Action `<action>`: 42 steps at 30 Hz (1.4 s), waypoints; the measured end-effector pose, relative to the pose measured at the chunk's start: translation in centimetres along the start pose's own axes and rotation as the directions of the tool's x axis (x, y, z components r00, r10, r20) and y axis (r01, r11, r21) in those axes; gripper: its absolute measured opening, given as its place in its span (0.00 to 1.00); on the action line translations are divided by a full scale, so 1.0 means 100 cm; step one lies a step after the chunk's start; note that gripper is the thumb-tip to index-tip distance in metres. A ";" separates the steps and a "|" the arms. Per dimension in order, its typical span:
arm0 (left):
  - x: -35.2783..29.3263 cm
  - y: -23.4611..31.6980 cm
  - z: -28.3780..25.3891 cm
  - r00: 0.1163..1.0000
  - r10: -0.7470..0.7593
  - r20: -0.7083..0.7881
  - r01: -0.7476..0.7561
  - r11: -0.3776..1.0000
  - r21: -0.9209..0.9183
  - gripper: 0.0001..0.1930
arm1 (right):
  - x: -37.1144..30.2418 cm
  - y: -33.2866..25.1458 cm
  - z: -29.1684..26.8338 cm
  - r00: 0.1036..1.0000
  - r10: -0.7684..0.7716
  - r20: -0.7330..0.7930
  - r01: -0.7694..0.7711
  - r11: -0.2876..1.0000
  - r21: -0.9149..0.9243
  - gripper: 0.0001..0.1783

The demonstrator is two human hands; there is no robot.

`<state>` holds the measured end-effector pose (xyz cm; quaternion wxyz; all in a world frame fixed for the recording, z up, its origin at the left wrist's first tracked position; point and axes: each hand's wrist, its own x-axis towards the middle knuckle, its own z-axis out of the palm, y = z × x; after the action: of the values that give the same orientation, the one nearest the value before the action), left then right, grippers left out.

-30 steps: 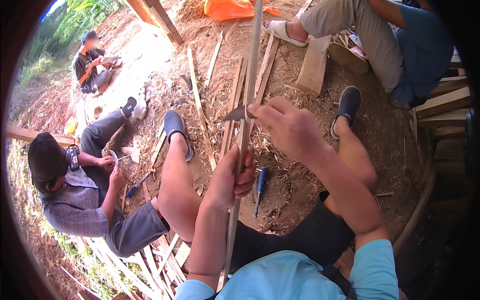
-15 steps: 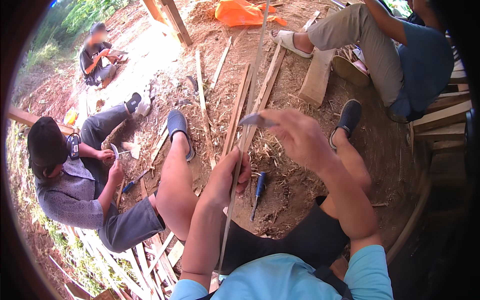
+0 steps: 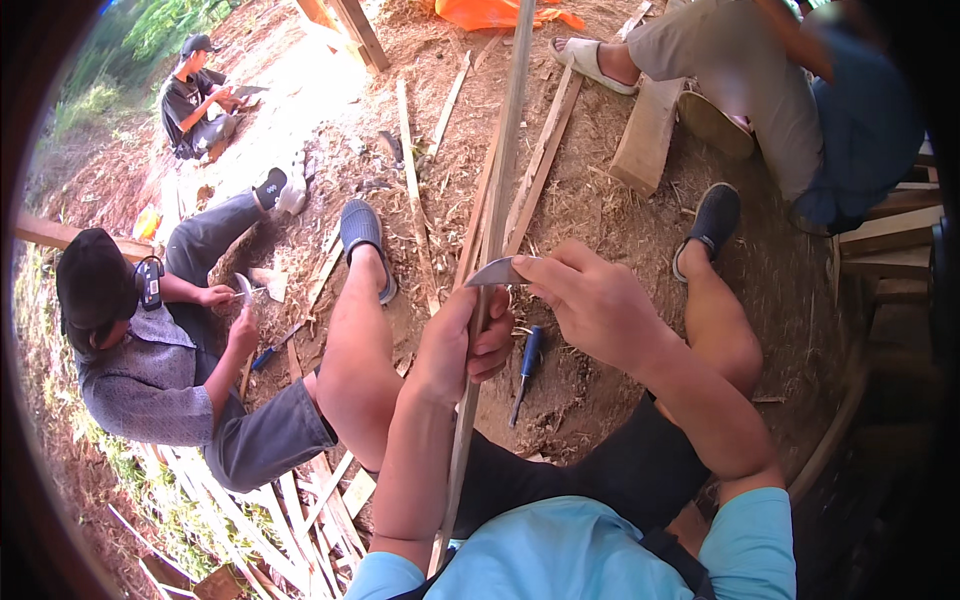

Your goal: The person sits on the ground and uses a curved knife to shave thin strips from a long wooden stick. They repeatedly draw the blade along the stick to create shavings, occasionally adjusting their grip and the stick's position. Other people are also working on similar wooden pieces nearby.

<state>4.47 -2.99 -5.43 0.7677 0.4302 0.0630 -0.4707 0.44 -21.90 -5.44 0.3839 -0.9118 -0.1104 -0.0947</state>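
A long thin wooden strip [image 3: 512, 120] runs from my lap up past the far edge of the picture. My left hand [image 3: 462, 338] is wrapped round it at about its middle. In my right hand [image 3: 592, 305] is a knife with a curved grey blade [image 3: 497, 271], gripped between thumb and fingers. The blade lies across the strip just above my left fist; its handle is hidden in my fingers. On the dirt between my legs rests a blue-handled tool [image 3: 529, 352] with a narrow dark shaft.
At left a seated person [image 3: 140, 360] holds a small curved blade; another person [image 3: 200, 105] sits farther back. A person in grey trousers [image 3: 760, 90] sits at right beside a thick wooden block [image 3: 648, 140]. Wooden strips [image 3: 545, 160] and shavings cover the ground, with an orange sheet [image 3: 500, 14] beyond.
The knife has come down and left toward my left hand, and its blade now crosses the strip. The strip has tilted slightly. My left hand keeps its grip.
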 end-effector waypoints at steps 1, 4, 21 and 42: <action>0.001 -0.001 0.001 1.000 0.002 -0.006 -0.002 1.000 0.010 0.16 | -0.001 0.000 0.000 1.000 0.021 0.003 -0.021 0.999 -0.029 0.17; 0.001 -0.003 0.004 0.999 0.016 -0.048 -0.014 0.999 0.041 0.18 | 0.000 -0.002 -0.001 0.999 0.031 -0.021 -0.032 0.998 -0.049 0.16; -0.001 -0.008 0.014 0.983 0.063 -0.175 -0.029 0.981 0.190 0.20 | 0.027 0.012 0.007 0.946 0.024 -0.322 -0.082 0.982 -0.170 0.13; -0.006 0.051 0.002 0.971 0.235 0.039 -0.237 0.970 0.047 0.13 | 0.045 -0.006 -0.037 0.957 -0.145 -0.251 0.175 0.980 0.099 0.14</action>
<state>7.98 -1.79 -1.91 0.8079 0.4463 -0.0136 -0.3847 4.22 -23.58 -1.36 0.4396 -0.8568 -0.1417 -0.2292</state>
